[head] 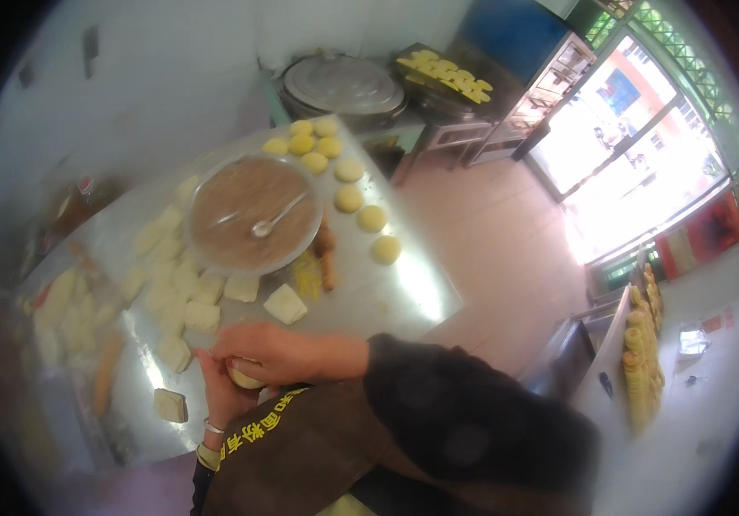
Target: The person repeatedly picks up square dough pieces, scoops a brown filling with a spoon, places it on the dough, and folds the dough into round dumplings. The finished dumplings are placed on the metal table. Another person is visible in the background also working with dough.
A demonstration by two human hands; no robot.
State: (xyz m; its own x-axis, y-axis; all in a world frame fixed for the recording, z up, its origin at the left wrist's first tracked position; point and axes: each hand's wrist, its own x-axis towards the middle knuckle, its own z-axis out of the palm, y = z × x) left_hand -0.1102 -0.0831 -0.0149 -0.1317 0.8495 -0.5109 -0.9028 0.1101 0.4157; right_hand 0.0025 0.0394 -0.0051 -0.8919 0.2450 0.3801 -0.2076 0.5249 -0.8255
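Close to my body, my left hand (224, 390) is wrapped around a ball of pale dough (247, 377). My right hand (266, 351) lies over the same dough, its fingers on top, so part of the ball is hidden. Beyond them a wide metal bowl (198, 248) holds a brown filling with a metal spoon (263, 228) in it. Square dough pieces (285, 304) lie between the bowl and my hands, and one more piece (170, 405) sits to the left of my left hand. Round yellow dough cakes (372, 219) stand along the right side of the metal table (408, 284).
Rolling pins (109, 371) and heaped dough (69, 316) occupy the table's left part. Beyond its far end stand a large round lidded pan (343, 84) and a tray of yellow dough pieces (443, 74). At right, a counter (717, 387) bears stacked baked rounds (640, 367).
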